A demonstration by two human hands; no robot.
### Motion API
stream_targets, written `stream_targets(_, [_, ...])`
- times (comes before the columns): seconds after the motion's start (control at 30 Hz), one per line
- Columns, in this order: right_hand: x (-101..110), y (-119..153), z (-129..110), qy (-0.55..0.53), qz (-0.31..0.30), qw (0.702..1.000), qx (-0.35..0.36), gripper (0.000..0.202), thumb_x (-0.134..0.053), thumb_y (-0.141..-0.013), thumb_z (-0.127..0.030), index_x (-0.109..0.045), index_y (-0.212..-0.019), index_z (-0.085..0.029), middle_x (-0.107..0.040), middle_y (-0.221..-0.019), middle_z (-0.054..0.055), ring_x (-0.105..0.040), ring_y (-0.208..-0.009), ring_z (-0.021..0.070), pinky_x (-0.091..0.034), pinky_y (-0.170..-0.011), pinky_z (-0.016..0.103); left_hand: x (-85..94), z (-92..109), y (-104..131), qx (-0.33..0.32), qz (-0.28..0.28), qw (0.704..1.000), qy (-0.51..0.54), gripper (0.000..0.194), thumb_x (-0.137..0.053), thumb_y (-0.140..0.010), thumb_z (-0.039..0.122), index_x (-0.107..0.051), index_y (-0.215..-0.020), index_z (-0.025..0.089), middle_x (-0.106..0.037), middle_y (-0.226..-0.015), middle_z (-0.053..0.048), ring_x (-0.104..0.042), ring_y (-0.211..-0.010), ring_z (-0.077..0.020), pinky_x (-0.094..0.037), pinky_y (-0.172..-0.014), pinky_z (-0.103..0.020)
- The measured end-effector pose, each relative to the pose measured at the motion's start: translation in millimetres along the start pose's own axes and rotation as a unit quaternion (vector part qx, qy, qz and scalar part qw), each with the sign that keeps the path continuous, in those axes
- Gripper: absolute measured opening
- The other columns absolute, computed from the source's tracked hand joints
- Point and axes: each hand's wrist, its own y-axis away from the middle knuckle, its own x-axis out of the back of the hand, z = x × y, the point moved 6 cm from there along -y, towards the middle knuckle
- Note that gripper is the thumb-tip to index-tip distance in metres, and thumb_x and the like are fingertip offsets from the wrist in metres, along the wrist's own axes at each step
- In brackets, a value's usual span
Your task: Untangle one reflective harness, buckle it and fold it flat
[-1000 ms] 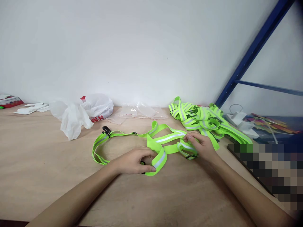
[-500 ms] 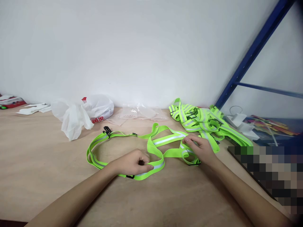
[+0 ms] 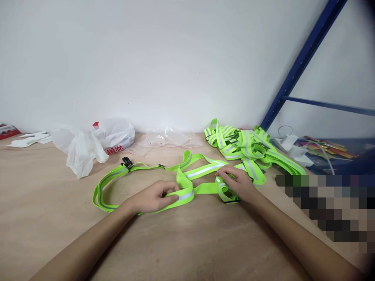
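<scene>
Since a second ago, we have drawn our left hand (image 3: 156,197) leftward with the near strap of the neon-green reflective harness (image 3: 206,189), so the strap that bulged up beside its thumb now runs lower and flatter; our right hand has hardly shifted. Going from the left, a red-and-white box (image 3: 8,131) sits at the wall side, well left of our left fingers, and flat white pieces (image 3: 32,139) lie beside it. Nearer, beyond those fingers and to their left, are a crumpled white plastic bag (image 3: 84,152) and a carrier bag (image 3: 115,134) with red characters. Just left of the same fingers the harness bends into a wide loop, its black buckle (image 3: 127,164) on the far side. Our left thumb and curled fingers pinch the silver-striped strap, the fingertips hidden behind it. Clear plastic bags (image 3: 172,138) lie flat beyond, against the wall. Between our two hands the harness spreads over the wooden tabletop (image 3: 187,249) in open loops. Our right hand (image 3: 238,183) grips its bunched right end, thumb and forefinger close together above a small coil. Just beyond those fingers is a heap of similar harnesses (image 3: 247,144); farther right are white plugs (image 3: 288,144), coloured strips (image 3: 331,146) and a blue metal frame (image 3: 303,64).
</scene>
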Motion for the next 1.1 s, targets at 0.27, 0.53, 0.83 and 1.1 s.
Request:
stream_targets(0.27, [36, -5, 23, 0.157, 0.093, 0.983, -0.026, 0.028, -0.055, -0.091, -0.043, -0.071, -0.103, -0.023, -0.075, -0.102, 0.008, -0.070, -0.093, 0.0270, -0.053, -0.084, 0.039, 15.7, -13, 2, 0.025, 0.037, 0.998, -0.052, 0.054, -0.040, -0.098, 0.059, -0.027, -0.064, 0.020, -0.024, -0.063, 0.004, -0.024, -0.056, -0.0109, -0.019, -0.052, -0.027])
stream_targets(0.53, [22, -1, 48, 0.208, -0.115, 0.971, -0.036, 0.037, -0.068, -0.081, -0.038, -0.071, -0.117, -0.027, -0.073, -0.122, 0.008, -0.068, -0.110, 0.0325, -0.054, -0.090, 0.043, 18.9, -13, 3, 0.043, 0.026, 0.992, -0.114, 0.057, -0.041, -0.096, 0.060, -0.033, -0.058, 0.019, -0.025, -0.057, 0.003, -0.022, -0.051, -0.0103, -0.016, -0.049, -0.028])
stream_targets(0.83, [12, 4, 38, 0.154, -0.172, 0.973, -0.013, 0.070, -0.054, -0.076, -0.008, -0.052, -0.144, -0.027, -0.056, -0.148, 0.005, -0.055, -0.133, 0.0272, -0.047, -0.109, 0.043, 55.1, -12, 16, 0.027, 0.134, 0.964, -0.226, 0.034, -0.049, -0.095, 0.051, -0.062, -0.087, 0.021, -0.064, -0.078, -0.001, -0.057, -0.068, -0.0184, -0.039, -0.061, -0.027])
stream_targets(1.1, [53, -9, 33, 0.204, -0.003, 0.979, -0.023, 0.031, -0.055, -0.089, -0.033, -0.069, -0.114, -0.021, -0.073, -0.117, 0.011, -0.068, -0.108, 0.0280, -0.051, -0.095, 0.042, 13.5, 45, 20, -0.276, 0.181, 0.897, -0.292, 0.034, -0.056, -0.091, 0.027, -0.055, -0.125, 0.022, -0.066, -0.123, -0.012, -0.059, -0.115, -0.0278, -0.041, -0.104, -0.043])
